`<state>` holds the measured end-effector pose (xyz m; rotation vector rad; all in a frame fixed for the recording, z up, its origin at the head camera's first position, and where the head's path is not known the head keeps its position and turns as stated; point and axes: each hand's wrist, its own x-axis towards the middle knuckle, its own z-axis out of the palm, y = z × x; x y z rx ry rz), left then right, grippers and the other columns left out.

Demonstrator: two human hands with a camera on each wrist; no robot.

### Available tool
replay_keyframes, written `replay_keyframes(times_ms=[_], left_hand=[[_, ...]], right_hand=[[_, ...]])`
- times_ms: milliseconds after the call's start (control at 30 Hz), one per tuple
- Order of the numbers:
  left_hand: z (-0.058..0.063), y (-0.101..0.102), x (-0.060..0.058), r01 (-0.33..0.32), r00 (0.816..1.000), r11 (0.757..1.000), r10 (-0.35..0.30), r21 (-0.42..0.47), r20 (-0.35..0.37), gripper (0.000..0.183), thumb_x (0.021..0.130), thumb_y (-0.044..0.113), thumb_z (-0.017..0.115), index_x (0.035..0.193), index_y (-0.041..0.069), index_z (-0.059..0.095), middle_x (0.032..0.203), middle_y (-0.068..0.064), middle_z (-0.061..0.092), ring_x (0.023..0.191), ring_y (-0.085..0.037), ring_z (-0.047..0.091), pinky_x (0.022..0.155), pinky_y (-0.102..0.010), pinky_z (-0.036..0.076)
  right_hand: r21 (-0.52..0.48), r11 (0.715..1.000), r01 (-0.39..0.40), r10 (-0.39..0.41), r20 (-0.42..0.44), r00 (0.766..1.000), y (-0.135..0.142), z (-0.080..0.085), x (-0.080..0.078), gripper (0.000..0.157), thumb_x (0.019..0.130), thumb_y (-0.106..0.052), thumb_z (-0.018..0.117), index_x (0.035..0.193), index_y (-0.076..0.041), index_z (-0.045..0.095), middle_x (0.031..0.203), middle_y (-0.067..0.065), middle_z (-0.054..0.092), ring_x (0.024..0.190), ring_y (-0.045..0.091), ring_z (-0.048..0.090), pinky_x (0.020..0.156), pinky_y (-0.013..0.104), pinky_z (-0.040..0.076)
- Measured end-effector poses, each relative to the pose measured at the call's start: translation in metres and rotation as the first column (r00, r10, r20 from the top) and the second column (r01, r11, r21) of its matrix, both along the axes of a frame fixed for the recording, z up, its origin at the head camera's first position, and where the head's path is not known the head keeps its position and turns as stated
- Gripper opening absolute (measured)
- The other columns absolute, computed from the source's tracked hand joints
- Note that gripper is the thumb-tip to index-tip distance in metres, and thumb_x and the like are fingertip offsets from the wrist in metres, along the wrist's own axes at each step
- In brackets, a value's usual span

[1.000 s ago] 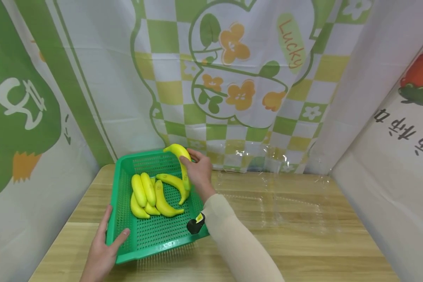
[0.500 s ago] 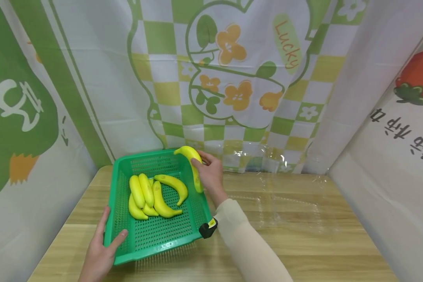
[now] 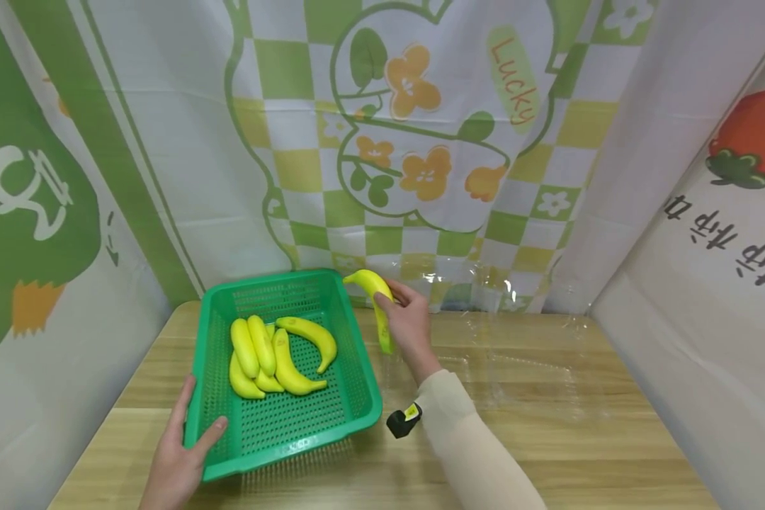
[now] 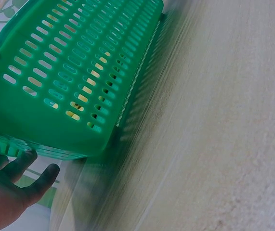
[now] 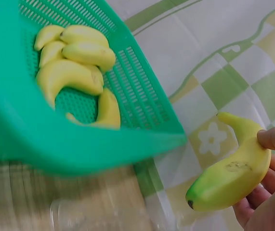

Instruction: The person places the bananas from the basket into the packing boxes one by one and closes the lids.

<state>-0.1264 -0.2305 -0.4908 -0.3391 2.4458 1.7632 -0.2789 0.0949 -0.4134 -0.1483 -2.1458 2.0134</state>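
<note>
A yellow banana (image 3: 368,283) is pinched between the thumb and fingers of my right hand (image 3: 411,327), just outside the right rim of a green perforated plastic basket (image 3: 302,445). In the right wrist view, the held banana (image 5: 226,178) shows a green end with a dark tip. My left hand (image 3: 180,446) grips the basket's left side at the near corner, thumb over the rim and fingers outside. Several more bananas (image 3: 293,368) lie in the basket, bunched toward its left, with one curved banana (image 3: 312,336) at their right.
A clear plastic container (image 3: 516,361), hard to make out, stands on the wooden table (image 3: 459,467) to the right of the basket. Printed fabric walls (image 3: 293,71) enclose the table at the back and both sides. A black camera (image 3: 404,421) sits at my right wrist.
My right hand has carried the banana rightward, from above the basket to outside its right rim. My left hand has kept its hold on the basket.
</note>
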Motion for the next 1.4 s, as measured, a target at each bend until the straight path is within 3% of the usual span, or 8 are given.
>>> replay_keyframes(times_ms=[333,767,867,933,1000,1400], left_hand=[[0.002,0.000,0.000,-0.005,1.000,1.000,0.005,0.005,-0.001,0.100,0.109,0.039,0.062,0.165,0.044,-0.020,0.177,0.002,-0.020,0.164,-0.049,-0.006,0.128,-0.074,0.015],[0.000,0.000,0.001,-0.004,0.999,1.000,0.004,-0.004,-0.033,0.098,0.109,0.038,0.060,0.167,0.039,-0.019,0.178,-0.001,-0.018,0.164,-0.049,-0.001,0.125,-0.071,0.022],[-0.001,-0.001,0.001,0.003,1.000,1.000,-0.003,-0.027,-0.023,0.098,0.109,0.041,0.060,0.165,0.043,-0.020,0.178,-0.001,-0.017,0.164,-0.049,0.002,0.125,-0.034,0.039],[-0.001,-0.002,0.001,0.005,1.000,0.999,-0.006,-0.035,-0.020,0.097,0.109,0.042,0.059,0.165,0.043,-0.020,0.179,-0.002,-0.017,0.164,-0.049,0.004,0.107,-0.009,0.042],[-0.001,-0.002,0.001,0.006,1.000,0.999,-0.007,-0.037,-0.023,0.097,0.109,0.042,0.059,0.165,0.042,-0.020,0.179,-0.002,-0.017,0.164,-0.049,0.005,0.087,0.004,0.036],[-0.001,-0.001,0.000,0.007,1.000,1.000,-0.007,-0.027,-0.027,0.098,0.109,0.041,0.060,0.167,0.037,-0.020,0.179,-0.004,-0.017,0.164,-0.049,0.005,0.081,0.008,0.031]], right_hand=[[-0.008,0.998,0.058,-0.058,0.015,0.998,0.033,-0.009,0.009,0.040,0.097,-0.011,0.078,0.137,-0.008,0.072,0.138,0.014,0.073,0.121,0.032,0.074,0.092,0.033,0.066],[0.022,0.992,0.121,-0.123,0.078,0.989,0.073,-0.021,0.016,0.047,0.097,-0.012,0.078,0.143,-0.006,0.067,0.144,0.014,0.069,0.128,0.033,0.070,0.100,0.034,0.063],[0.041,0.990,0.136,-0.139,0.093,0.986,0.079,-0.022,0.017,0.047,0.097,-0.014,0.078,0.142,-0.007,0.067,0.144,0.013,0.069,0.128,0.032,0.071,0.099,0.034,0.063],[0.051,0.989,0.140,-0.144,0.105,0.984,0.083,-0.021,0.018,0.046,0.097,-0.016,0.079,0.142,-0.009,0.068,0.144,0.011,0.070,0.128,0.031,0.071,0.099,0.033,0.063],[0.051,0.989,0.141,-0.146,0.114,0.983,0.085,-0.021,0.020,0.046,0.097,-0.016,0.079,0.142,-0.009,0.068,0.144,0.011,0.070,0.127,0.032,0.071,0.098,0.033,0.063],[0.086,0.983,0.160,-0.170,0.130,0.977,0.091,-0.027,0.025,0.044,0.096,-0.015,0.080,0.138,-0.011,0.071,0.141,0.015,0.071,0.124,0.034,0.073,0.095,0.032,0.064]])
